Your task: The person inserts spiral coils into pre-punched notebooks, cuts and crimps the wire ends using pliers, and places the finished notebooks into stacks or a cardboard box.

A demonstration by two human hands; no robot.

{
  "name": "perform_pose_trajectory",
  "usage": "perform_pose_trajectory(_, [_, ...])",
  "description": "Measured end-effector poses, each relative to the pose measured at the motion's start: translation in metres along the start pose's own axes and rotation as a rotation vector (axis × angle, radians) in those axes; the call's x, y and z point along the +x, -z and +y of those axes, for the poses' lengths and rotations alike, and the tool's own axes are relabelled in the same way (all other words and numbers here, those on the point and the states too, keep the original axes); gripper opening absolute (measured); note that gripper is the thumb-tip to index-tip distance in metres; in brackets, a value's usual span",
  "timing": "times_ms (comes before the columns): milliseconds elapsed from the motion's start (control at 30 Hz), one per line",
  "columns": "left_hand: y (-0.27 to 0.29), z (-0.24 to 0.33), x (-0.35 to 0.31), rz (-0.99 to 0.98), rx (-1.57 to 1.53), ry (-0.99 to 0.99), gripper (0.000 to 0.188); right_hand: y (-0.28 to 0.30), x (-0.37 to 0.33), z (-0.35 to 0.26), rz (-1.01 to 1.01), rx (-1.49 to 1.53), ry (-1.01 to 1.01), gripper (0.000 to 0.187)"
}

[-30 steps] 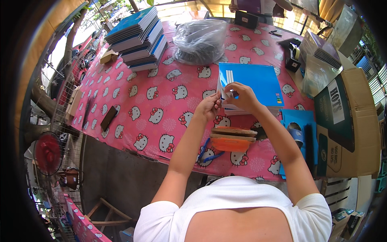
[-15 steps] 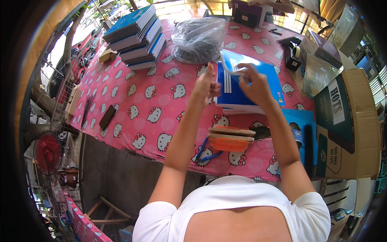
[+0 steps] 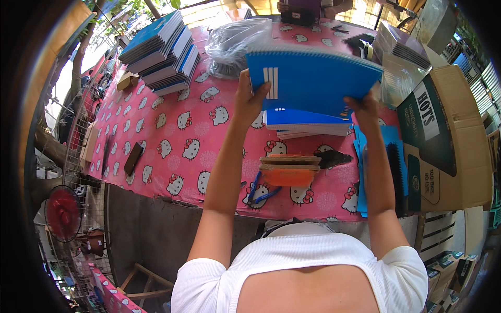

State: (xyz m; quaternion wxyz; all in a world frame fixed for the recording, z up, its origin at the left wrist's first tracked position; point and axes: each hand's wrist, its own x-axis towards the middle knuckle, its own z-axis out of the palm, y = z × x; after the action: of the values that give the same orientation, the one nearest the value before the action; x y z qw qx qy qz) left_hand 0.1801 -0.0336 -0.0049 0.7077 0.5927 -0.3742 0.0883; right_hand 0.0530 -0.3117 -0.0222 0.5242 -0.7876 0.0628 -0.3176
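My left hand (image 3: 249,99) and my right hand (image 3: 368,110) hold a blue spiral-bound notebook (image 3: 313,81) up by its two sides. It is raised and tilted, coil edge away from me, with my left thumb on the cover near white lines. Below and behind it lies a short stack of blue notebooks (image 3: 308,118), partly hidden. Nearer me on the table are an orange block with brown layers (image 3: 288,177) and a blue-handled tool (image 3: 261,193), perhaps pliers.
On the pink patterned table (image 3: 172,141) stand a tall notebook stack (image 3: 162,52), a clear plastic bag of dark contents (image 3: 229,47) and a phone-like dark object (image 3: 134,158). Blue sheets (image 3: 360,167) and a cardboard box (image 3: 443,141) are right. Another person's hand (image 3: 342,6) shows at the far edge.
My hands have closed on opposite sides of the top notebook and lifted it off the stack. Before, my right hand was at its curled-up far edge. The view has shifted slightly.
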Motion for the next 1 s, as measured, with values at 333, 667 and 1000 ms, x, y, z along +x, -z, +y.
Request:
perform_pose_trajectory(333, [0.006,0.041,-0.058,0.133,0.273,0.254,0.023,-0.010,-0.098,-0.010,-0.111,-0.010,-0.085,0.035])
perform_pose_trajectory(667, [0.014,0.073,-0.120,0.151,-0.056,0.300,0.029,-0.028,-0.163,0.014,-0.006,0.072,0.176,0.024])
perform_pose_trajectory(1000, [-0.080,0.134,-0.114,-0.262,1.010,-0.150,0.086,-0.046,-0.220,0.041,-0.129,-0.031,-0.106,0.030])
